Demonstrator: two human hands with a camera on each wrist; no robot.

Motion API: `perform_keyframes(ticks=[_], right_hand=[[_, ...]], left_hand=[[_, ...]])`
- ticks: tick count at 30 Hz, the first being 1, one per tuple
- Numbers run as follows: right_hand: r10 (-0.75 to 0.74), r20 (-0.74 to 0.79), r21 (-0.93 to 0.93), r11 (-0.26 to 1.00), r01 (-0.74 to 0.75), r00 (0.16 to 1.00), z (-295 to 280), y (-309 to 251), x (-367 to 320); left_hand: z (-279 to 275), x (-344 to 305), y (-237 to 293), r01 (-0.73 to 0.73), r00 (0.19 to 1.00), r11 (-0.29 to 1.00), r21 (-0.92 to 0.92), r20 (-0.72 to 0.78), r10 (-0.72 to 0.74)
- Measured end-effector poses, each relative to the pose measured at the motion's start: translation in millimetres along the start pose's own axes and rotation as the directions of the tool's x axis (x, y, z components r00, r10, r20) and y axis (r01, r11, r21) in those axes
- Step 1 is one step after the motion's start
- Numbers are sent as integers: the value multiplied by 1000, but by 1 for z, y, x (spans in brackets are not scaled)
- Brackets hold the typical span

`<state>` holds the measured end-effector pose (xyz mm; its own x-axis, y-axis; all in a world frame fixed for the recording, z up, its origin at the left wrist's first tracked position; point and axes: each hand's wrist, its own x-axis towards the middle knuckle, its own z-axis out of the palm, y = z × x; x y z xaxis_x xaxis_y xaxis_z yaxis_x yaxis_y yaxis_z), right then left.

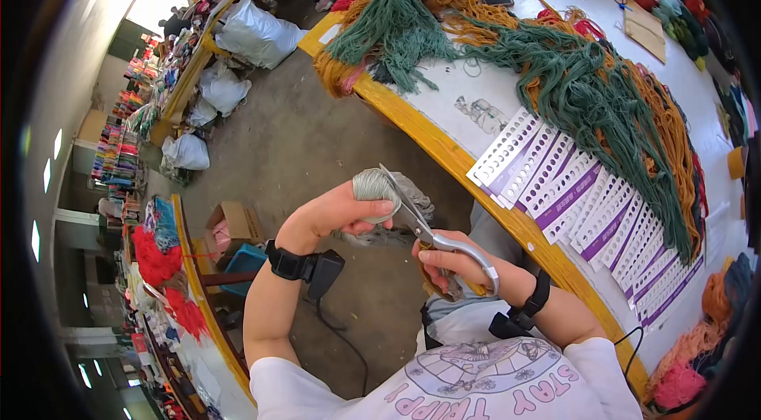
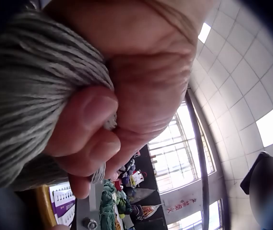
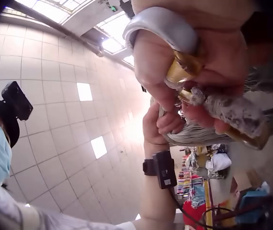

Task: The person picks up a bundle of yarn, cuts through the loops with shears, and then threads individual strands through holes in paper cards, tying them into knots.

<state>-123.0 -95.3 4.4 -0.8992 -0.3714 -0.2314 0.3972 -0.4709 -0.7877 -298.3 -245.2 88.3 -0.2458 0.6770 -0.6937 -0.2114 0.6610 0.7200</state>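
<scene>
My left hand [image 1: 329,210] grips a grey-green skein of yarn [image 1: 369,185], fingers curled into its strands; in the left wrist view the yarn [image 2: 26,96] fills the left side. My right hand [image 1: 444,263] holds metal scissors [image 1: 414,218], their blades slanting up beside the skein. One handle loop is pale grey [image 3: 163,24]; the other has a whitish wrapping [image 3: 237,115] around part of it. In the left wrist view the scissors' screw [image 2: 90,223] shows below the left fingers. More grey strands [image 1: 411,190] hang beyond the blades.
To the right stands a white table [image 1: 452,83] with a yellow edge. Green yarn [image 1: 571,63] and orange yarn [image 1: 674,131] lie heaped on it, beside a fanned row of punched cards [image 1: 587,198]. A cardboard box [image 1: 242,222] and blue bin [image 1: 246,265] stand lower left; white sacks [image 1: 258,32] farther back.
</scene>
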Motion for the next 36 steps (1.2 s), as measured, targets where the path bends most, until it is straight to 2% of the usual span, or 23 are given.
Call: perform_keyframes(ticks=[1,2,4,5,7,8,11,12,15,16,19,22,25,26,29,32,35,36], right_hand=[[-35,8,-57,998,35,999,0,5,2],[-55,-35,-22,998,54,998,0,10,3],[-22,27,-48,999,24,999,-5,14,4],[-8,55,-62,998,12,998,-7,15,4],[-54,101,14,998,53,993,-5,13,2],[-78,123,53,996,72,989,-5,12,1],[-28,169,70,997,16,985,-13,19,2],[20,100,183,982,-38,995,-8,13,-1],[4,40,-5,1000,-3,999,-9,17,-1],[-32,14,-11,999,32,999,-8,18,-2],[31,9,-81,996,-30,999,-10,18,-7],[21,39,37,999,-22,999,-9,21,-3],[-65,36,-68,995,67,997,-8,28,7],[-83,6,-52,995,83,997,-6,31,10],[-24,17,-106,994,26,1000,-3,27,10],[-22,1,-108,994,22,1000,-10,30,3],[50,28,-10,999,-49,998,-11,25,1],[5,24,-51,999,-4,1000,-10,25,3]], left_hand=[[0,-3,-3,-10,999,1000,3,-42,10],[-4,-3,-8,-30,999,999,-37,-25,30],[-13,-5,-16,-65,998,991,-115,8,66],[-13,-6,-18,-30,999,995,-96,-13,29],[0,-5,-11,41,998,997,-59,-48,-44],[3,-1,-11,37,999,998,-57,-13,-37],[5,6,-13,38,998,998,-57,54,-35],[3,10,-15,45,998,997,-60,54,-42],[3,15,-10,82,995,996,-35,66,-79],[2,15,-8,97,993,995,-23,67,-95],[-1,14,-5,94,992,995,27,85,-96],[1,12,-4,125,992,992,30,11,-126],[7,13,-6,140,980,990,10,142,-140],[5,13,-7,152,978,988,25,144,-154],[0,10,-5,145,980,986,82,128,-155],[-11,8,-16,149,988,981,124,18,-153],[-10,2,-7,150,989,988,-34,12,-149],[-3,3,-5,155,988,988,11,23,-155]])
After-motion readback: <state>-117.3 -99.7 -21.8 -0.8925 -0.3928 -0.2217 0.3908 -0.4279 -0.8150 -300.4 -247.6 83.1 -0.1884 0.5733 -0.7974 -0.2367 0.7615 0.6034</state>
